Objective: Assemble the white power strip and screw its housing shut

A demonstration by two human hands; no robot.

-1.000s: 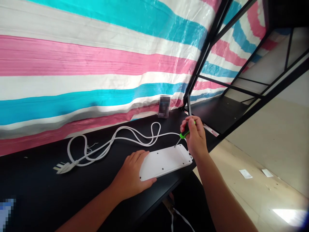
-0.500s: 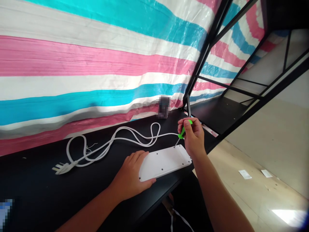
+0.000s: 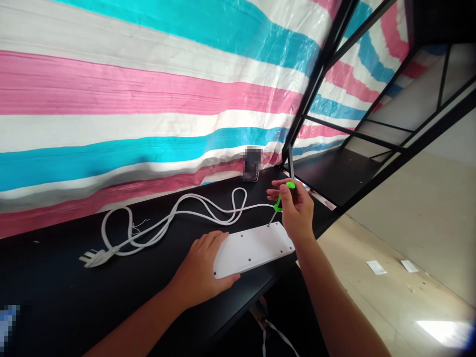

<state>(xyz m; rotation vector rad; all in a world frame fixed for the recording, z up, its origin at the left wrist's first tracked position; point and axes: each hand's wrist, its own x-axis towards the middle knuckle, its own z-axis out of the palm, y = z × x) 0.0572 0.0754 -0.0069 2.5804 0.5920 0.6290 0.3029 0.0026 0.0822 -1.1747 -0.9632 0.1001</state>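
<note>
A white power strip lies face down on the black table, its screw holes showing. My left hand presses flat on its near left end, fingers stretched along the edge. My right hand is closed round a green-handled screwdriver. The screwdriver's tip rests at the far right corner of the strip. The strip's white cord loops over the table to a plug at the left.
A striped pink, blue and white tarp hangs behind the table. A black metal frame rises at the right with a black shelf. A small blurred dark object stands by the tarp. Paper scraps lie on the floor.
My right hand has shifted slightly up and left with the screwdriver, and its fingers have turned on the handle. The left hand and the strip have stayed put.
</note>
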